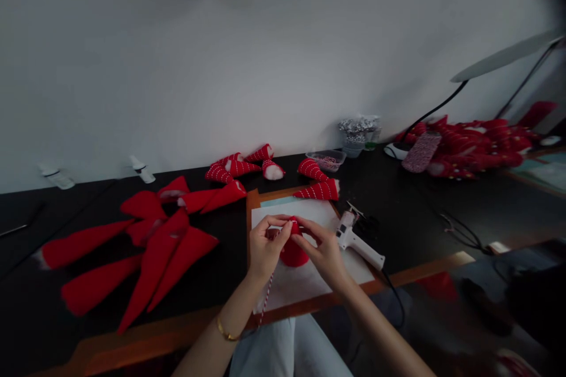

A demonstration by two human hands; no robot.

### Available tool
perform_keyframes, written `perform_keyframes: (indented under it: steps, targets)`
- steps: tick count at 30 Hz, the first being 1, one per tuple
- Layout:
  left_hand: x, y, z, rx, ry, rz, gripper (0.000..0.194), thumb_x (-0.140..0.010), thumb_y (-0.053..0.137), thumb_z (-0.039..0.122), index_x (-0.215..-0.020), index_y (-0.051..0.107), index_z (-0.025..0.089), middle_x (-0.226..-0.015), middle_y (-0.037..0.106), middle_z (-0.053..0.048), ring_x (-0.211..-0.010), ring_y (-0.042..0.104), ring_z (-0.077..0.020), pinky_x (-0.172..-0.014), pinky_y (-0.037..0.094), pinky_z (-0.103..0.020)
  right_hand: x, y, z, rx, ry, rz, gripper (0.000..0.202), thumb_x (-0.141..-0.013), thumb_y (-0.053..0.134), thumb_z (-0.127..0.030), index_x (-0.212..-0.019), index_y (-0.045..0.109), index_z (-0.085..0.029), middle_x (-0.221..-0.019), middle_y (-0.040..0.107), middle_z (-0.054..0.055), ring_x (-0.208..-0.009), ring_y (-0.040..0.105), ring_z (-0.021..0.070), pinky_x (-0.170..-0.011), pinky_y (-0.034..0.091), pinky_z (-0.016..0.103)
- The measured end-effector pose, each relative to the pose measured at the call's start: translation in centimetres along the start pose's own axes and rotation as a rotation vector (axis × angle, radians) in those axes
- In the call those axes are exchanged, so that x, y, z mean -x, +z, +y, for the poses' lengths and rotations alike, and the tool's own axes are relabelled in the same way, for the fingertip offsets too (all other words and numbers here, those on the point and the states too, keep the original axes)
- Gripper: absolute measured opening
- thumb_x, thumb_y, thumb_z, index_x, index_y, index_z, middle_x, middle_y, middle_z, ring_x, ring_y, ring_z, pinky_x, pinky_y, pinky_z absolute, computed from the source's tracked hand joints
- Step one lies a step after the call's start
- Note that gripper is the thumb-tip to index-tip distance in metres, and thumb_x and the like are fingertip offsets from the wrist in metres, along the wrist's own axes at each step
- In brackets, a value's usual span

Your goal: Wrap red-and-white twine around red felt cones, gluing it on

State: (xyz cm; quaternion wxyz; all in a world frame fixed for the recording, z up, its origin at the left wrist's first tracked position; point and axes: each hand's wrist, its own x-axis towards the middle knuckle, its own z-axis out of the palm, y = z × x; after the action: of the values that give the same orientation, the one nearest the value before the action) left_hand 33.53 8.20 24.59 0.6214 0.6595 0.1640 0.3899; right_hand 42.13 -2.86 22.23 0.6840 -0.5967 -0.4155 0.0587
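Observation:
A red fabric cone (294, 256) stands over the white paper, its tip between my two hands. My left hand (266, 245) is closed in a pinch at the tip, with a red-and-white twisted cord (266, 294) running down from its fingers toward my lap. From the other side my right hand (325, 248) pinches the cone near its top. The fingers partly hide the tip and the end of the cord. Just right of my right hand, a white glue gun (360, 245) lies on its side. Behind the hands are red cones wound with white-dotted cord (321, 190).
Plain red cones (163, 247) are piled at left. White paper (318, 283) covers a wood-edged board. At the back stand small bottles (142, 169), a tray of cord pieces (326, 160) and a tub of silvery pieces (354, 144). A lamp (499, 59) overhangs a red heap (477, 144).

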Motion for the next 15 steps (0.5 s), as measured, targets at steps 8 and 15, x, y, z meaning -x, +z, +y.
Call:
perform_keyframes:
  steps: [8, 15]
  targets:
    - [-0.1, 0.1, 0.0, 0.051, 0.004, 0.021, 0.027, -0.076, 0.076, 0.035, -0.070, 0.059, 0.015, -0.092, 0.072, -0.005, -0.039, 0.042, 0.0003, -0.036, 0.034, -0.013, 3.9, -10.0, 3.8, 0.850, 0.088, 0.127, 0.049, -0.089, 0.057, -0.033, -0.131, 0.059, -0.008, -0.127, 0.062, 0.021, -0.118, 0.058, 0.0360, -0.097, 0.047, 0.052]
    - [-0.2, -0.1, -0.1, 0.036, -0.005, 0.022, 0.027, -0.076, 0.075, 0.036, -0.072, 0.060, 0.015, -0.094, 0.072, -0.006, -0.041, 0.044, -0.0009, -0.038, 0.036, -0.015, 5.6, -12.6, 6.1, 1.334, 0.163, -0.027, 0.050, -0.081, 0.054, -0.014, -0.129, 0.057, -0.005, -0.120, 0.064, 0.020, -0.113, 0.058, 0.0353, -0.097, 0.045, 0.051]
